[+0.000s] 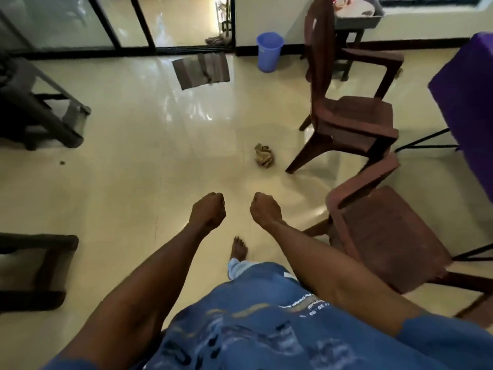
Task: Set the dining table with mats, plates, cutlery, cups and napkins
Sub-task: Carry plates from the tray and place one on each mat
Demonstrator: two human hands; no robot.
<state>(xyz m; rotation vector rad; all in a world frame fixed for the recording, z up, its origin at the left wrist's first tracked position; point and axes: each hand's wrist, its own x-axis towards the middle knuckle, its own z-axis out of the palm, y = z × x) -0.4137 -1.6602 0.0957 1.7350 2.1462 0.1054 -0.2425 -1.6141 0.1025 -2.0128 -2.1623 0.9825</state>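
Two brown chairs (pixel 354 113), one blue bucket (pixel 269 50).

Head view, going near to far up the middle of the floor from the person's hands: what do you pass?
Left hand and right hand, both fists, empty → crumpled brown wad → dark floor mat → blue bucket.

The floor (pixel 128 145) is glossy cream tile. Directly on it stand two brown plastic chairs (pixel 354 121) at the right, a blue bucket (pixel 269 51) near the far wall, and dark chairs (pixel 34 108) at the left. A striped doormat (pixel 201 70) lies before the glass door, a crumpled brown wad (pixel 263 155) lies near the chairs, and one bare foot (pixel 238 247) rests on the tile.
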